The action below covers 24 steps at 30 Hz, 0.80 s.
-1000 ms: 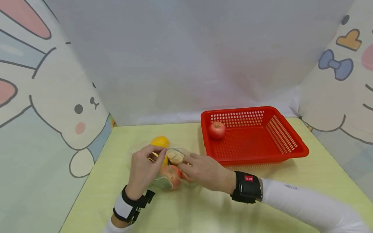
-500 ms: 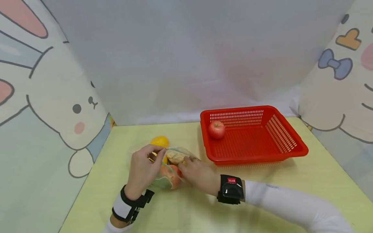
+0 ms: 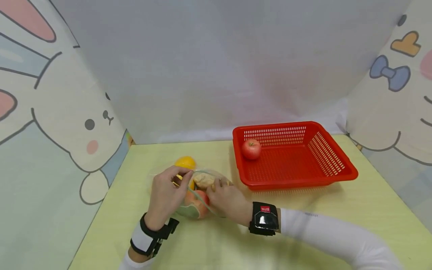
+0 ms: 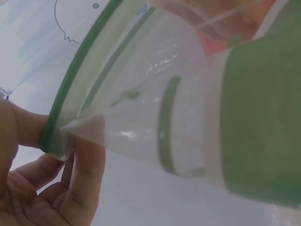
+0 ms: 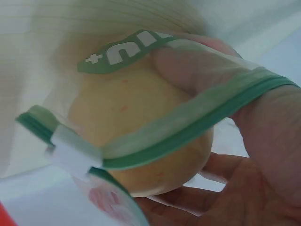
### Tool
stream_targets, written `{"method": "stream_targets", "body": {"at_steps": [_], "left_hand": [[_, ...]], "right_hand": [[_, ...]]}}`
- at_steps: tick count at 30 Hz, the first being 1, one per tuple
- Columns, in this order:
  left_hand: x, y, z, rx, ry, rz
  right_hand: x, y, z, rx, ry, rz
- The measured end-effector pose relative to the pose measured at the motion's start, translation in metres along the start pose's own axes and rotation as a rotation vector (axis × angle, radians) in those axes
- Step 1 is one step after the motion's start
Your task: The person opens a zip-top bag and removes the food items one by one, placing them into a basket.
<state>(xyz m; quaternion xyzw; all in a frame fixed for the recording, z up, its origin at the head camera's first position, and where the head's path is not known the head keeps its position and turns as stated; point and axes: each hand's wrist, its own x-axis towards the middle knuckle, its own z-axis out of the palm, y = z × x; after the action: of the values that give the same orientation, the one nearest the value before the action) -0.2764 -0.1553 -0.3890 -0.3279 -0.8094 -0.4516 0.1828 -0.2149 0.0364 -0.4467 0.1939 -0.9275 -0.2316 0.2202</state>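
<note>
A clear zip bag [image 4: 141, 136] with a green zip edge lies open on the table. My left hand [image 3: 168, 195] pinches that edge between thumb and fingertips. My right hand [image 3: 231, 202] reaches through the mouth and grips a round pale yellow apple [image 5: 141, 101], thumb on one side and fingers curled beneath. The zip strip crosses over this hand, and a white slider [image 5: 75, 148] sits on the strip. Also in the bag are a reddish apple [image 3: 203, 195], a pale tan lumpy thing [image 3: 203, 180] and yellow fruit [image 3: 185, 162], partly behind my left hand.
To the right of the bag stands a red plastic basket [image 3: 347, 172] with slotted sides. One red apple [image 3: 251, 149] lies in its left back corner. Cartoon-printed panels [image 3: 91, 123] rise at both sides, and a pale wall [image 3: 209, 75] closes the back.
My right hand has moved left and deeper into the bag, and its fingers now close round an apple. My left hand stays at the zip edge.
</note>
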Motion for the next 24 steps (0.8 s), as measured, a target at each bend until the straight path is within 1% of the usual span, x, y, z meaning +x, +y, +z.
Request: {"method": "stream_targets", "body": {"at_steps": [2, 5, 7, 8, 10, 12, 14, 16, 18, 20, 22, 24], "left_hand": [[0.0, 0.0, 0.0, -0.001, 0.001, -0.003], [0.001, 0.0, -0.001, 0.001, 0.008, -0.002], [0.001, 0.0, -0.001, 0.002, 0.013, 0.001], [0.0, 0.0, -0.001, 0.002, 0.015, 0.002], [0.0, 0.0, 0.0, 0.002, 0.018, 0.001], [0.0, -0.001, 0.0, 0.002, 0.018, -0.004], [-0.001, -0.001, 0.0, 0.001, 0.016, -0.008], [-0.001, -0.001, 0.0, 0.003, 0.016, -0.01], [-0.001, -0.001, 0.0, 0.004, 0.018, -0.011], [-0.001, -0.001, 0.0, 0.002, 0.021, -0.01], [-0.001, 0.0, -0.001, -0.003, 0.023, -0.01], [-0.001, 0.0, -0.001, -0.005, 0.02, -0.014]], "right_hand": [[-0.002, 0.006, -0.008, 0.049, 0.031, -0.003], [-0.004, 0.016, -0.023, 0.151, 0.057, -0.023], [-0.005, 0.023, -0.034, 0.241, 0.052, -0.039], [-0.006, 0.026, -0.039, 0.292, 0.039, -0.045], [-0.007, 0.033, -0.05, 0.402, -0.026, -0.046], [-0.01, 0.04, -0.06, 0.524, -0.099, -0.027], [-0.012, 0.049, -0.068, 0.655, -0.15, 0.003], [-0.015, 0.058, -0.075, 0.772, -0.188, 0.037], [-0.019, 0.068, -0.08, 0.87, -0.198, 0.062], [-0.021, 0.08, -0.085, 0.92, -0.193, 0.085], [-0.023, 0.092, -0.086, 0.919, -0.157, 0.102], [-0.025, 0.106, -0.085, 0.905, -0.124, 0.137]]}}
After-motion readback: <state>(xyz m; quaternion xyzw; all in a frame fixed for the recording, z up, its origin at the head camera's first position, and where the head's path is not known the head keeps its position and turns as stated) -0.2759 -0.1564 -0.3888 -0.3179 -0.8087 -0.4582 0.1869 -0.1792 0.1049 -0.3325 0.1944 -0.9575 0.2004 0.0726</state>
